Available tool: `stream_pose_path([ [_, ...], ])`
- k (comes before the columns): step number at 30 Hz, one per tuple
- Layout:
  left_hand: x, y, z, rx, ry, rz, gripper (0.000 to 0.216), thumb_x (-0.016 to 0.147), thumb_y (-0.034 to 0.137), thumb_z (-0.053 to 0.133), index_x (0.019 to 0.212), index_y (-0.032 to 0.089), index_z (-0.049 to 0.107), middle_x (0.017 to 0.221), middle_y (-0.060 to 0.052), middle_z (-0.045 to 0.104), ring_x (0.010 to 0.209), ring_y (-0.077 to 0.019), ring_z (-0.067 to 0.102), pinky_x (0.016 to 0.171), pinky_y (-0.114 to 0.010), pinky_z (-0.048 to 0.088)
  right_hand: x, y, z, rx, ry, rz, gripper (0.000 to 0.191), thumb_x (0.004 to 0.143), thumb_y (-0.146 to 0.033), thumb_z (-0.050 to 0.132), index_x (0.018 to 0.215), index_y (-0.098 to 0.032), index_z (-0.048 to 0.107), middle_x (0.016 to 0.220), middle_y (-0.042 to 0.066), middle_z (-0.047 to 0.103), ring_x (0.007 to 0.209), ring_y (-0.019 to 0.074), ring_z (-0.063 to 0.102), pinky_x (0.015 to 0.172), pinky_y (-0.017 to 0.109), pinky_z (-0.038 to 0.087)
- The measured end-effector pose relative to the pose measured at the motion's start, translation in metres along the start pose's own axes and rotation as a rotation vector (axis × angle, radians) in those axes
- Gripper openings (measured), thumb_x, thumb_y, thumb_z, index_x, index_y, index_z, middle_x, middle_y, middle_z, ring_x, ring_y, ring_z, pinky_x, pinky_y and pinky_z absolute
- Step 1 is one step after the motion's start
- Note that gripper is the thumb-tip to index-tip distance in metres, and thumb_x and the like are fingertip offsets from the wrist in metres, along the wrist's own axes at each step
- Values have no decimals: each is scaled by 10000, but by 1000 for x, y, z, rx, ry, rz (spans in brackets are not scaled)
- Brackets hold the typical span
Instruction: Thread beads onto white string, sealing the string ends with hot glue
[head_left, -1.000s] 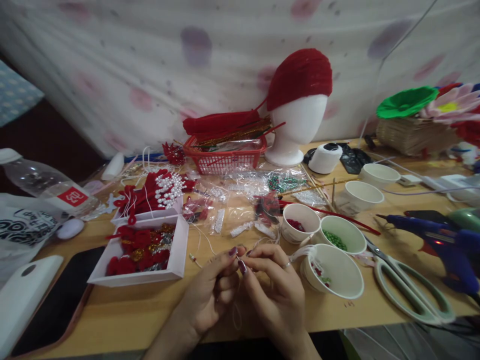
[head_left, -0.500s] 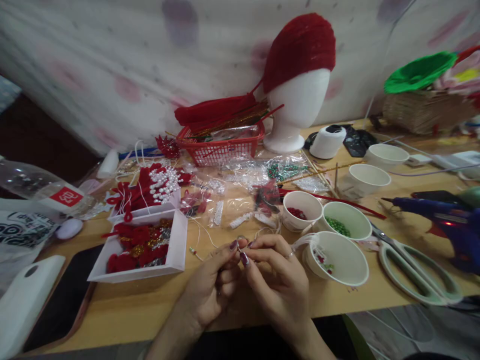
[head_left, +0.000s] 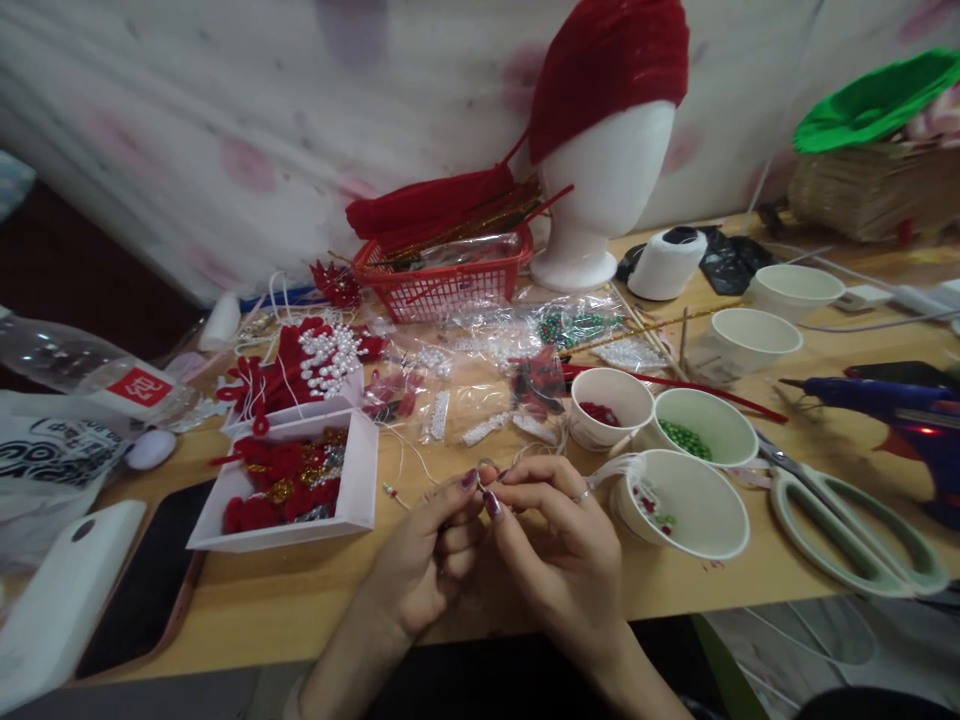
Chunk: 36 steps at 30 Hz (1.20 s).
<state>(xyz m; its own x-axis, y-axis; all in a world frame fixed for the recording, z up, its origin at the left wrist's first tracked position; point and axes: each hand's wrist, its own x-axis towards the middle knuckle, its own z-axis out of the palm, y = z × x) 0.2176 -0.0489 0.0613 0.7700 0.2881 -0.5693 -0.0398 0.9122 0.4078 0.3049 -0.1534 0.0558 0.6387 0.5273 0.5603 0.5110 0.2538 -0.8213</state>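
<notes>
Fingertip to fingertip above the table's front part, my left hand (head_left: 431,545) and my right hand (head_left: 551,540) are both closed in a pinch. Between them shows a tiny pale bit of what looks like thin white cord, mostly hidden by the fingers. From my left hand a white cord (head_left: 403,503) runs out to the left, with a few small beads (head_left: 390,490) on it. Close to my right hand stands a white paper bowl (head_left: 712,520) holding a few red and green beads and white strands. Behind it are a bowl of green beads (head_left: 684,438) and a bowl of red beads (head_left: 600,414).
On the left are a white box (head_left: 356,500) of red and gold pieces, a phone (head_left: 150,580) and a plastic bottle (head_left: 97,370). Scissors (head_left: 855,530) and a blue glue gun (head_left: 892,400) lie right. A red basket (head_left: 450,290) and foam head (head_left: 600,210) stand behind.
The view has shifted slightly, with the things on the right now further right and higher. Both hands keep their pinch at nearly the same spot.
</notes>
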Motion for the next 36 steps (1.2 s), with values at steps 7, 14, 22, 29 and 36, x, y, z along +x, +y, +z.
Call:
stream_pose_path([
  [7, -1, 0, -1, 9, 23, 1, 414, 480, 250, 960, 805, 115, 742, 478, 138, 322, 378, 31, 133, 292, -71, 142, -1, 0, 0, 9, 4, 8, 133, 831, -53, 629, 849, -157, 710, 895, 45, 623, 850, 128, 630, 767, 227, 523],
  [14, -2, -1, -1, 74, 10, 27, 387, 512, 285, 950, 804, 125, 751, 477, 142, 279, 392, 27, 91, 296, -64, 154, -1, 0, 0, 24, 12, 24, 128, 829, -55, 630, 830, -152, 712, 880, 44, 627, 836, 123, 633, 756, 218, 522],
  [22, -5, -2, -2, 160, -47, 99, 302, 584, 301, 920, 778, 130, 763, 459, 137, 253, 395, 19, 85, 302, -63, 172, 0, -1, -2, 27, 5, 46, 134, 823, -62, 628, 820, -158, 722, 878, 49, 635, 830, 131, 638, 748, 233, 524],
  [29, -4, -3, -4, 193, -90, 140, 259, 596, 311, 914, 786, 184, 791, 456, 122, 285, 404, 9, 99, 309, -64, 178, -2, -3, -4, 85, -15, 44, 124, 821, -75, 638, 812, -174, 711, 869, 40, 633, 819, 142, 639, 737, 260, 528],
  [36, -11, -3, -1, 316, -55, 171, 274, 557, 378, 922, 705, 188, 793, 420, 113, 260, 393, 6, 133, 323, -74, 174, -3, -5, -8, 188, -59, 53, 140, 818, -67, 641, 844, -187, 710, 879, 34, 625, 809, 144, 633, 729, 273, 531],
])
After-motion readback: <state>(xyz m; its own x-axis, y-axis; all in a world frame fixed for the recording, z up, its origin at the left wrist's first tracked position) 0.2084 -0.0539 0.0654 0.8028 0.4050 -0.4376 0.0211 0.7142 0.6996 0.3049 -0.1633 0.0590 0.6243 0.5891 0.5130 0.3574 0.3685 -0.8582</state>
